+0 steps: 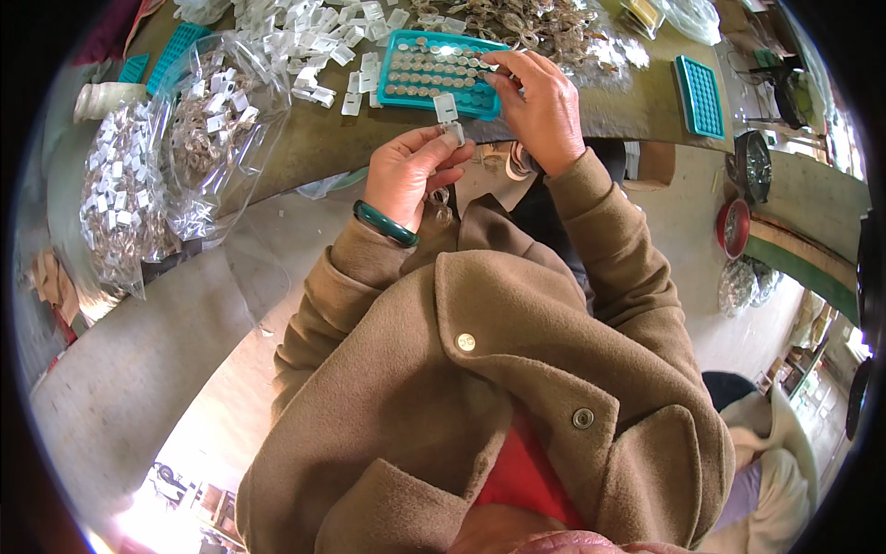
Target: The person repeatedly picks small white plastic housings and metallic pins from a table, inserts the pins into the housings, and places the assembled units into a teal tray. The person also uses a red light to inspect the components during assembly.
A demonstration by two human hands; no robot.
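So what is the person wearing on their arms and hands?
Both arms are in thick brown wool-like coat sleeves. The left hand has a dark green bangle round the wrist. The right hand is bare, with no glove; I see no ring.

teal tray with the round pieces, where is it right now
In the head view the teal tray lies on the table at top centre, just beyond the left hand, with the right hand touching its right end.

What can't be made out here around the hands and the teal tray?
Head view only:
- Small white tag piece pinched by left hand: too small to identify.
- Right hand fingertips: whether they grip anything, hidden.
- Teal plastic tray right end: covered by right hand.
- Tray's round pieces: glare.
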